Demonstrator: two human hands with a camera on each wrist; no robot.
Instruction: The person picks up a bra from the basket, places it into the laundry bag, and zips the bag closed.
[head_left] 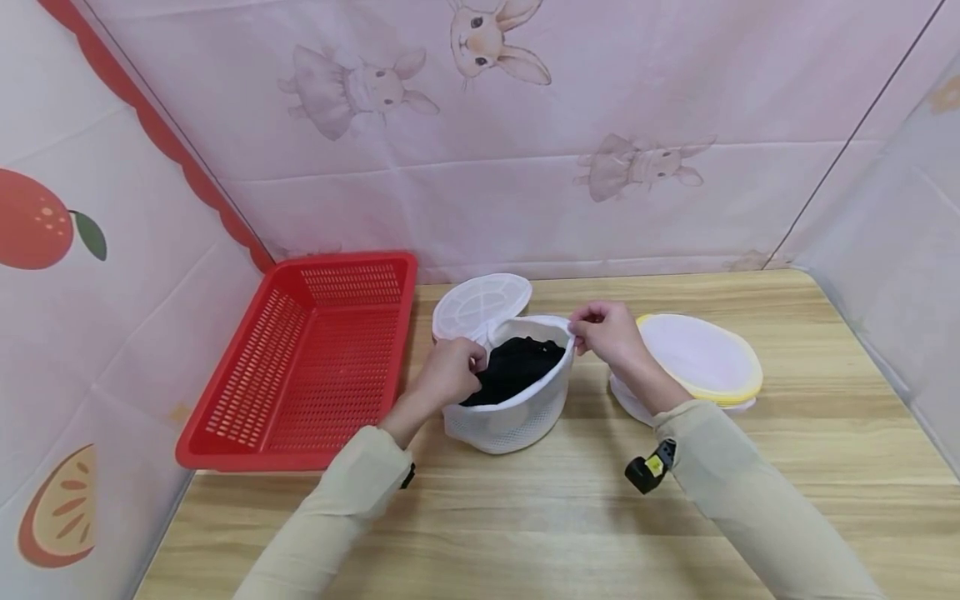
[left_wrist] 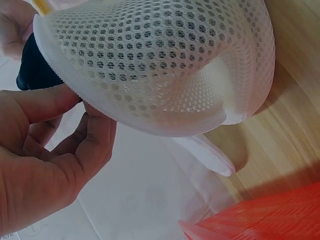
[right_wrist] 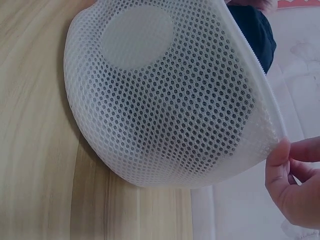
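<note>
A white mesh laundry bag (head_left: 517, 429) stands on the table in the head view, its round lid (head_left: 483, 304) folded back at the far left. Inside lies a dark bundle of black cloth (head_left: 517, 367), which also shows through the mesh in both wrist views. My left hand (head_left: 448, 373) pinches the bag's left rim between thumb and fingers, beside the cloth. At the opposite side, my right hand (head_left: 611, 333) grips the rim by thumb and fingertips. A zip runs along the white rim (right_wrist: 260, 75) in the right wrist view.
To the left sits a red slotted plastic basket (head_left: 345, 358), close to the left forearm. Flat round white pieces with yellow edging (head_left: 697, 354) lie stacked at the right, partly behind the right wrist. A pink rabbit-print cloth (head_left: 510, 192) covers the wall behind the wooden table (head_left: 525, 533).
</note>
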